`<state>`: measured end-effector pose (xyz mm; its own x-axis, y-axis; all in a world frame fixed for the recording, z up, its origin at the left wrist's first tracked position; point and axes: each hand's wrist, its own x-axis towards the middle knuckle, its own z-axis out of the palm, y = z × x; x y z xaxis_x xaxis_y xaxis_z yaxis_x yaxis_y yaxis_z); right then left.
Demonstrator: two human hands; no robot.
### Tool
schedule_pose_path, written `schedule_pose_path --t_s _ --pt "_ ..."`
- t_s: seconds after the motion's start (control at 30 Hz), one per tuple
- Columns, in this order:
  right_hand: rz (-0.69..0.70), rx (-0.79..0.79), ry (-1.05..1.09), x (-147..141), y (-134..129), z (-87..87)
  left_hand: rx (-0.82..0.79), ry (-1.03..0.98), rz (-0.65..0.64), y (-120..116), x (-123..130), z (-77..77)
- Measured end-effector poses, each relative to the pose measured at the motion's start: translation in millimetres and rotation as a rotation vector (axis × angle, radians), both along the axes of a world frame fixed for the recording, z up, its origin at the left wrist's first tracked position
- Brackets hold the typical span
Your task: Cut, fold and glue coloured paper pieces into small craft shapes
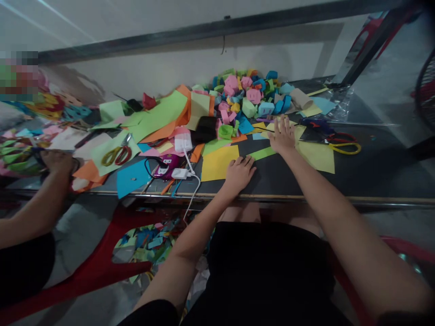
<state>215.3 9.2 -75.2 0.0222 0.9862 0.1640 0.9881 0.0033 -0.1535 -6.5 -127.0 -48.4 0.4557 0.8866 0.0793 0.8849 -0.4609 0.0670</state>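
Observation:
My left hand (239, 174) lies on the table at the right edge of a yellow paper sheet (215, 165), fingers a little apart. Its fingertips are at the left end of a narrow green paper strip (262, 154). Palm down and fingers spread, my right hand (283, 136) rests at the strip's other end, which it partly covers. Beside it is a pale yellow sheet (317, 156), with scissors with red and yellow handles (345, 147) at its right. Neither hand visibly grips anything.
Folded paper shapes (251, 96) are heaped behind my hands. To the left are a purple glue gun (166, 165), a white plug on a cable (180, 173), more scissors (117, 155) and coloured sheets. Another person's hand (57, 160) is at the far left. Paper scraps (149, 240) lie below the table.

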Motion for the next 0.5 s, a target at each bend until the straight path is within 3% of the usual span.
schedule_pose_path --t_s 0.2,0.33,0.43,0.5 --pt "0.052 0.146 0.053 -6.4 -14.1 12.1 0.017 -0.036 0.001 1.6 -2.2 -4.5" --pt "0.247 0.220 0.151 -12.8 -32.5 25.3 0.029 -0.063 0.006 2.2 -3.2 -6.2" --pt "0.312 0.237 0.412 -29.3 -46.5 38.6 0.048 -0.092 0.010 3.0 -3.3 -7.3" --pt "0.350 0.210 0.776 -48.7 -62.7 55.8 0.050 -0.095 0.018 4.3 -3.9 -8.6"
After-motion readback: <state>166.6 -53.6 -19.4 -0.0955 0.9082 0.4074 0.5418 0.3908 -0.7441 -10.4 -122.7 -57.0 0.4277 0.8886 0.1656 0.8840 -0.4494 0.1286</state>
